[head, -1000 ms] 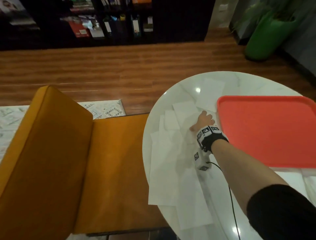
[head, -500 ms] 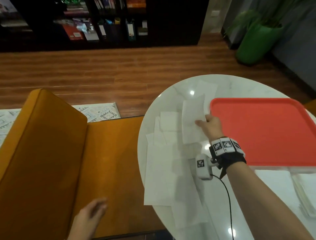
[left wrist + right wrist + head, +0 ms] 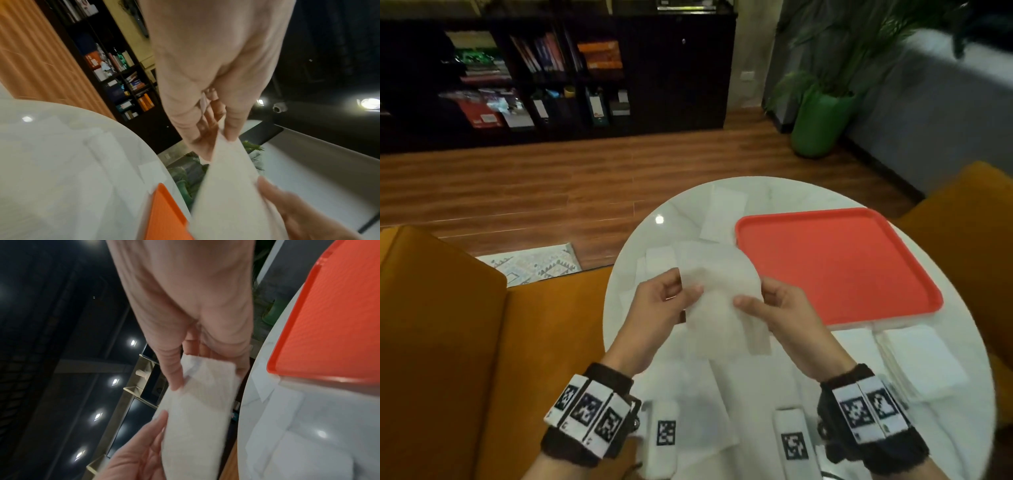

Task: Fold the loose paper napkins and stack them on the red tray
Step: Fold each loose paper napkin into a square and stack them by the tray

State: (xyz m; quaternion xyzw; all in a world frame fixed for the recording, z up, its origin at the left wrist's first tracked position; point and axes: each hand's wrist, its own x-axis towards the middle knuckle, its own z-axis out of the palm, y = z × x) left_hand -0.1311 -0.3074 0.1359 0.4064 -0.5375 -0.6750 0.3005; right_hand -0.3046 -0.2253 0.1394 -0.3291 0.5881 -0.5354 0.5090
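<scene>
A white paper napkin (image 3: 717,286) hangs in the air above the round marble table (image 3: 808,404), held between both hands. My left hand (image 3: 664,301) pinches its left edge with thumb and fingers; my right hand (image 3: 774,305) pinches its right edge. The left wrist view shows the napkin (image 3: 228,186) as a long strip pinched at the fingertips, and in the right wrist view the napkin (image 3: 197,402) looks the same. The red tray (image 3: 835,263) lies bare at the table's right. Several loose napkins (image 3: 688,411) lie spread on the table under my hands.
A pile of white napkins (image 3: 924,363) sits at the table's right, in front of the tray. One napkin (image 3: 722,212) lies at the far edge. An orange bench (image 3: 482,342) stands left of the table, an orange seat (image 3: 969,222) right, a green planter (image 3: 822,120) behind.
My right hand lifted one napkin off the table and drew it back toward me. My left hand came up from beside the bench and took its other edge. The head view swung right.
</scene>
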